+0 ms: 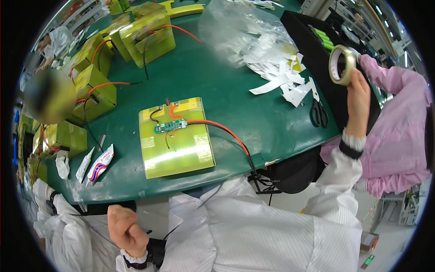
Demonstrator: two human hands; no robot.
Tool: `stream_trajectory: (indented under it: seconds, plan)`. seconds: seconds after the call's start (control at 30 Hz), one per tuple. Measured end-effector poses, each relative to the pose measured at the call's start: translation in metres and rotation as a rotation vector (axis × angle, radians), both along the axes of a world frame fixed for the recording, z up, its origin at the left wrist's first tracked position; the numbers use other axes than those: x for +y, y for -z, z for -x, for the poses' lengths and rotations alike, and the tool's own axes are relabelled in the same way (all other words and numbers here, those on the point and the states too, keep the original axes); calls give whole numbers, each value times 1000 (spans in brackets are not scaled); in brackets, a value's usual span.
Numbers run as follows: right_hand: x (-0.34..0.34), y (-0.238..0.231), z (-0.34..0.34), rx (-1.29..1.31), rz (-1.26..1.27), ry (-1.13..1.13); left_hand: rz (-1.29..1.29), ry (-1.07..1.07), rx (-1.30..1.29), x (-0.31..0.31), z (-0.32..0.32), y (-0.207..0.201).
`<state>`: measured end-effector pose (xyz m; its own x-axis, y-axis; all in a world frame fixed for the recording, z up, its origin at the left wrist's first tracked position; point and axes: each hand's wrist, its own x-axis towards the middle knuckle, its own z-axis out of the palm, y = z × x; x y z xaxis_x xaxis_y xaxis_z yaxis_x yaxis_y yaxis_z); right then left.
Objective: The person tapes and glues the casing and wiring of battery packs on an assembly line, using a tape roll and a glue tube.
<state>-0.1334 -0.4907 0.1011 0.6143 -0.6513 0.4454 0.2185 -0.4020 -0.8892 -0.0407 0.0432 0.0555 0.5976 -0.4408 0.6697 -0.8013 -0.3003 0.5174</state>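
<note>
My right hand [358, 97] is raised at the right, fingers closed on a roll of clear tape [336, 68] held above a black tray's edge. My left hand [127, 230] is low in front of the table edge, its fingers curled into a loose fist; nothing shows in it. Between them on the table lies a yellow-green battery pack [179, 154] with clear tape strips. A small green circuit board [170, 126] sits across its upper part, joined to short red and black wires. A thicker red and black cable [231, 131] runs from it over the table's front edge.
Several wrapped battery packs [147, 38] with loose leads stand at the left and back. Black scissors [319, 113] lie near white paper scraps [281, 75] and a clear plastic bag [244, 31]. Tubes [100, 164] lie front left. A pink-sleeved co-worker [394, 122] is close at right, another person [68, 226] at left.
</note>
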Motion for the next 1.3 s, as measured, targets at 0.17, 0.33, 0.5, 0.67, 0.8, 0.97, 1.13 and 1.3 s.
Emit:
stream_trajectory:
  seconds: [0.17, 0.33, 0.5, 0.67, 0.8, 0.97, 1.13, 1.3]
  plan:
    - [183, -11, -11, 237, -279, -744, -3, 51, 59, -44, -7, -13]
    - [289, 31, -73, 325, -916, -1298, 369, 331, 1085, -29, 1, -23]
    - [357, 50, -95, 409, -758, -1210, 872, 443, 1343, 22, 20, -4]
    - [379, 44, -77, 446, -400, -1034, 776, 235, 1023, 48, 35, 6]
    - [389, 37, -61, 284, 54, -990, 563, 217, 972, 46, 32, 15]
    - [394, 46, -61, -14, 414, -830, 196, 208, 698, 40, 31, 40]
    - [382, 56, -54, -232, 558, -670, 32, 195, 759, 15, 35, 39]
    - [359, 60, -32, -308, 625, -496, -147, 272, 548, -21, 36, 7]
